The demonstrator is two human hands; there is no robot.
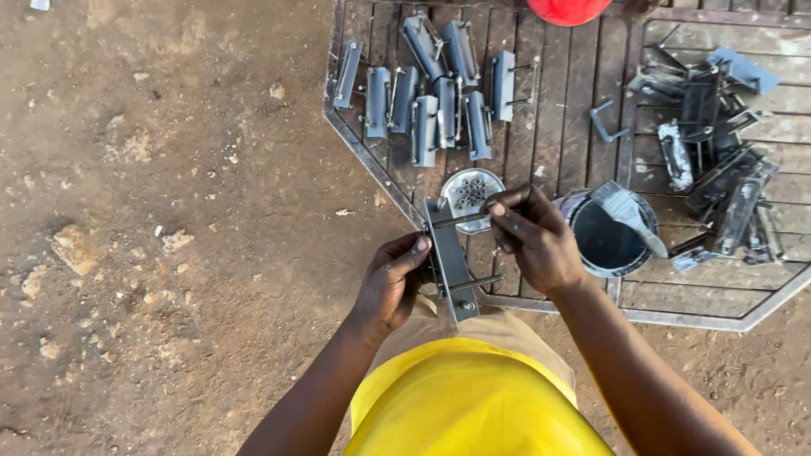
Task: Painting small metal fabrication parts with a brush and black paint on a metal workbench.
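Observation:
My left hand (pixel 390 283) grips the left edge of a grey metal bracket (pixel 449 262) held upright in front of me. Two thin rods stick out of the bracket to the right. My right hand (pixel 532 238) pinches the upper rod (pixel 460 220) between thumb and fingers. The lower rod (pixel 475 282) juts free below my right hand. Behind the bracket a round perforated metal disc (pixel 470 192) lies on the wooden platform (pixel 557 127).
A paint tin (pixel 608 241) with dark paint and a brush (pixel 629 215) across it stands right of my hands. Several grey painted brackets (pixel 435 93) lie at the platform's back left; unpainted dark ones (pixel 718 143) pile at the right. Bare dirt ground (pixel 169 211) spreads left.

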